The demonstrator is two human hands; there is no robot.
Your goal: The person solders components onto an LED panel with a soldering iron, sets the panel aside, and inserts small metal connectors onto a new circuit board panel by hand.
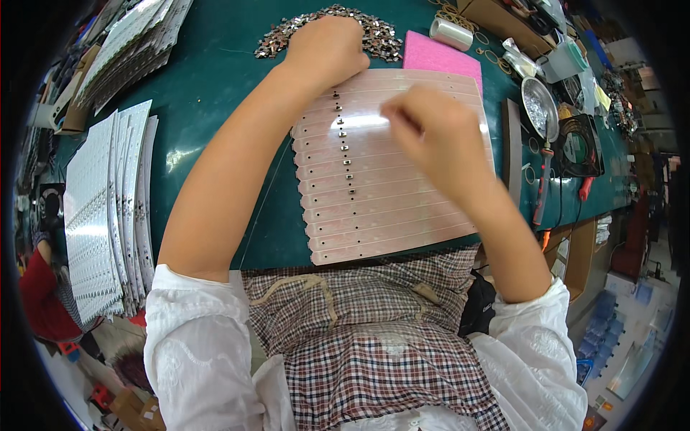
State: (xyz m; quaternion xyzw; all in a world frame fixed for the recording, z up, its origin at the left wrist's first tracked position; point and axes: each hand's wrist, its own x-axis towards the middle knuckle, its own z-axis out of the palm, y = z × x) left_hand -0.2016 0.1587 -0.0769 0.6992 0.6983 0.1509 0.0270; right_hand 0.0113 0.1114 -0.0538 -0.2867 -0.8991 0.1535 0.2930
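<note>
A pale pinkish panel [410, 208], scored into long strips with a scalloped left edge, lies before me on the green table. Small metal pieces [345, 148] sit in a column down its upper left part; dark holes continue below them. At the far side, my left hand [327, 50] is closed over the near edge of a heap of small shiny metal pieces [381, 36], fingertips hidden. Over the panel's right half hovers my right hand [442, 140], blurred, its fingers curled with thumb and forefinger together. Anything pinched there is too small to make out.
Stacks of white perforated panels stand at left [108, 208] and far left [136, 43]. A pink foam pad [442, 57] lies behind the panel, with a clear roll [451, 34] on it. Rightward are a dark bar [511, 144], a metal dish [539, 108] and a soldering iron [544, 179].
</note>
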